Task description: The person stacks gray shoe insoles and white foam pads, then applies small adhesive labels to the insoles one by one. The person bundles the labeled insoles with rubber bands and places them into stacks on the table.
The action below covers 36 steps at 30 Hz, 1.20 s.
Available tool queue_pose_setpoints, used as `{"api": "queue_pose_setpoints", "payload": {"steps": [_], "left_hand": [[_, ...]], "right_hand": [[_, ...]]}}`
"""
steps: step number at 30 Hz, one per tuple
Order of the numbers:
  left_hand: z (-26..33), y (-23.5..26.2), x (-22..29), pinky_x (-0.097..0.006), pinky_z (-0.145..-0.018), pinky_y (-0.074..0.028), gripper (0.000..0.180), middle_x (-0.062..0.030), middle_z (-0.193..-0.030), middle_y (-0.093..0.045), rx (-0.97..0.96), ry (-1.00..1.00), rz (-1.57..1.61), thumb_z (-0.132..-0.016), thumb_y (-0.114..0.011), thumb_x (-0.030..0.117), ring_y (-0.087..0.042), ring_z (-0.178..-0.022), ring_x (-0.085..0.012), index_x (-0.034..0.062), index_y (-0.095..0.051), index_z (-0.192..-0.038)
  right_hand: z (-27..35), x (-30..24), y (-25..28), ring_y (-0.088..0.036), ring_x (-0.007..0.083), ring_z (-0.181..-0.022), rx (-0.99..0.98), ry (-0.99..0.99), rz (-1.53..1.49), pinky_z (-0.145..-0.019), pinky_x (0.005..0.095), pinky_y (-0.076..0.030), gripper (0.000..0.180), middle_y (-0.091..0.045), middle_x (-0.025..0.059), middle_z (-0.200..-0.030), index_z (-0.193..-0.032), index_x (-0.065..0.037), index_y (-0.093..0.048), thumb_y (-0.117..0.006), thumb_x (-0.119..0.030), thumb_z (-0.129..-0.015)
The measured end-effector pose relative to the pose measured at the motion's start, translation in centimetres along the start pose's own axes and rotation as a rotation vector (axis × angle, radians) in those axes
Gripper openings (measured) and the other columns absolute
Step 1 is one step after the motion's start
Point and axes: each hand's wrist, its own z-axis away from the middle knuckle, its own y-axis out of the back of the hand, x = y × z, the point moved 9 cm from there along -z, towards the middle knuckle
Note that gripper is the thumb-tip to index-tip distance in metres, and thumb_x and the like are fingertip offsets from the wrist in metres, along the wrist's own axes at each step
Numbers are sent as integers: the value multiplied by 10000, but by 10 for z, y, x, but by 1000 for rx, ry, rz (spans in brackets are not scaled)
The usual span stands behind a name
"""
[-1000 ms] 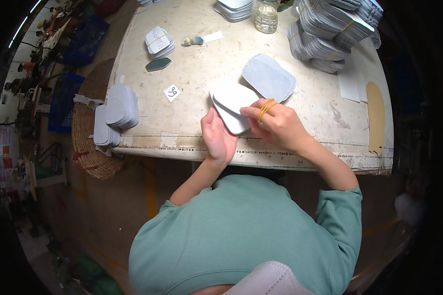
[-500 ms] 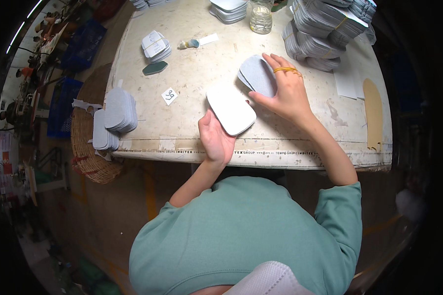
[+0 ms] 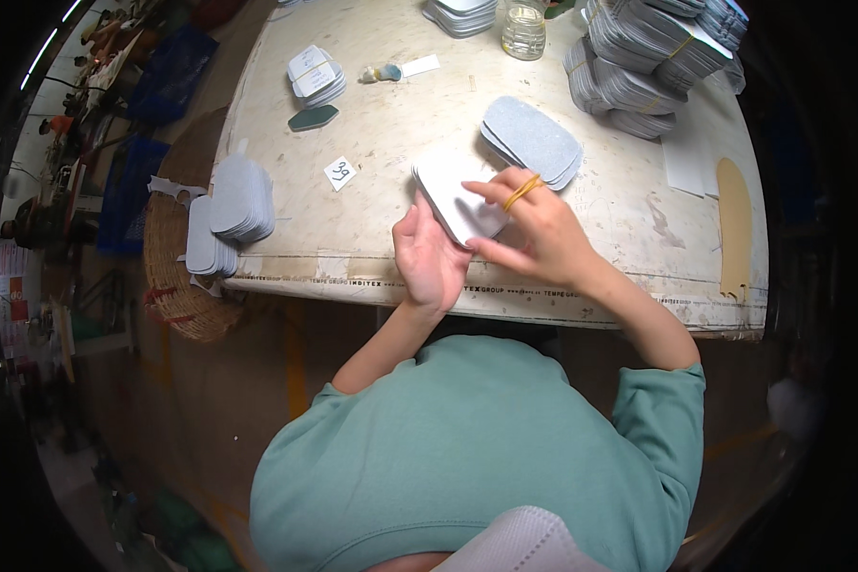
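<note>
Landmark: white stack (image 3: pixel 446 194) of thin, round-cornered pieces, resting on the left hand (image 3: pixel 431 272) above the near part of the counter (image 3: pixel 629 234). Left fingers run beneath it, their curl hidden; thumb stands away from its left edge. Right hand (image 3: pixel 543 238) at its right side: fingers spread, thumb at the near end, index over the top face; cannot tell whether they grip a piece. Yellow bands (image 3: pixel 522 193) circle the right fingers.

Beyond the white stack and to its right, a loose grey-blue stack (image 3: pixel 536 141), slightly fanned. To its left, a small white card (image 3: pixel 339 173) bearing a handwritten number in dark ink. Farther left and beyond, a dark green piece (image 3: pixel 313 118) and a banded stack (image 3: pixel 316 76), its top handwritten, too small to read. Well left, 2 pale grey stacks (image 3: pixel 242 195) side by side. Far beyond, a glass jar (image 3: pixel 523 30); right of that line, banded bundles (image 3: pixel 643 52) piled high. Nearer the body than the white stack, a printed strip (image 3: pixel 353 283) repeats dark capital lettering along the counter's edge.
</note>
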Motion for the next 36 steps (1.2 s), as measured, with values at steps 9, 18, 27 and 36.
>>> {"api": "queue_pose_setpoints", "payload": {"steps": [9, 18, 27, 36], "left_hand": [[-2, 10, -9, -422, -1124, -289, 835, -158, -1465, -348, 0, 96, 140, -876, -394, 540, -345, -1361, -276, 12, -185, -1488], [2, 9, -6, -440, -1114, -320, 754, -170, -1448, -371, -39, 52, 182, -875, -441, 411, -376, -1344, -288, 3, -220, -1469], [-1, -6, -11, -487, -1137, -339, 687, -230, -1478, -348, -150, 183, 285, -820, -458, 94, -385, -1359, -338, -8, -224, -1458], [-1, 9, -23, -432, -1086, -414, 689, -211, -1418, -436, -61, 253, 268, -734, -404, -89, -458, -1305, -315, -43, -313, -1416]], "right_hand": [[0, 8, -7, -604, 261, -866, -106, -12, -113, -740, 358, -500, 358, -563, 86, -931, -1068, -75, -626, -725, -225, -758], [1, 0, -2, -618, 260, -811, -53, -6, -78, -729, 345, -515, 278, -586, 82, -863, -962, -93, -634, -734, -236, -746], [-6, 47, 67, -658, 133, -787, 254, -118, -138, -672, 262, -530, 193, -665, 57, -882, -997, -45, -701, -603, 15, -843], [16, 142, 70, -530, 21, -749, 573, -472, -470, -676, 184, -451, 161, -638, -27, -856, -1060, -25, -704, -614, -90, -943]]}}
